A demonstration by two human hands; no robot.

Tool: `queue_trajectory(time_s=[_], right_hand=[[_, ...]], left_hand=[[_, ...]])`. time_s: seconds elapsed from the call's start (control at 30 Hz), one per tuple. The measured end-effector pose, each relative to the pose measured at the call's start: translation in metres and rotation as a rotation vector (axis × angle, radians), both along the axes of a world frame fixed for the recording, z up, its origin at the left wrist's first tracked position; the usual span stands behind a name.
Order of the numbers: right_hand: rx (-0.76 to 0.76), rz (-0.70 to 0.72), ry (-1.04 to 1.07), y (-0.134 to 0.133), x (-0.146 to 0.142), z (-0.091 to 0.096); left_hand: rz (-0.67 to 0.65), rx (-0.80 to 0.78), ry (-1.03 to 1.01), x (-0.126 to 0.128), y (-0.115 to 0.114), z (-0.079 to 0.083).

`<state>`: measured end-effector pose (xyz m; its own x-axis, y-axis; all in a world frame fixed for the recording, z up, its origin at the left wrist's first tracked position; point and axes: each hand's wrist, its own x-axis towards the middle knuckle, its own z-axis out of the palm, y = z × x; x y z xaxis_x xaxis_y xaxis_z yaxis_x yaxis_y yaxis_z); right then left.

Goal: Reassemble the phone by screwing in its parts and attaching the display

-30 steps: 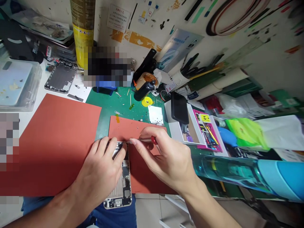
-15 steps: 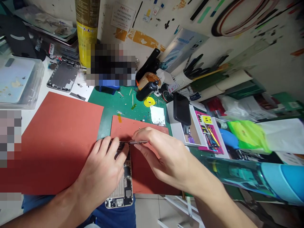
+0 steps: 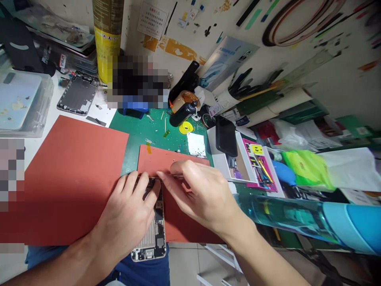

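An opened phone [image 3: 160, 224] lies with its inner parts bare, its lower end reaching past the front edge of the red mats. My left hand [image 3: 131, 210] rests over its upper half, fingers curled at the top and holding it, so that part is hidden. My right hand [image 3: 202, 192] is closed just right of the phone's top corner. Between its fingers is a thin metal tool [image 3: 177, 176], mostly covered; its tip does not show. The thumb reaches to the phone's top right corner.
A large red mat [image 3: 80, 171] lies to the left. Another phone housing [image 3: 79, 93] lies beyond it. At right stand a white box [image 3: 247, 172] with a black phone [image 3: 226, 136] on its rim, and a blue water bottle [image 3: 297, 216]. A yellow spray can [image 3: 107, 51] stands behind.
My right hand has turned and its fingers have shifted, so the knurled metal tool that showed at the phone's corner is now mostly hidden. The left hand and phone stay in place.
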<state>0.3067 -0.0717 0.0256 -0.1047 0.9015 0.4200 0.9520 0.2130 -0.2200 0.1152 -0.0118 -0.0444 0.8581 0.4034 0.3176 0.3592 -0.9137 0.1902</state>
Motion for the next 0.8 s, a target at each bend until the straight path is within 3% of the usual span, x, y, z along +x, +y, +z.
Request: queue_trajectory(time_s=[0.57,0.63,0.8], right_hand=[[0.056,-0.068,0.013,-0.004,-0.004,-0.002],[0.108,-0.137,0.047,-0.015,-0.005,0.004],[0.408,-0.508,0.370,-0.065,-0.011,0.005]], left_hand=[[-0.008,0.021,-0.038,-0.001,0.001,0.000],[-0.013,0.021,-0.044,-0.001,0.003,0.001],[-0.049,0.032,-0.054,-0.007,0.012,0.006]])
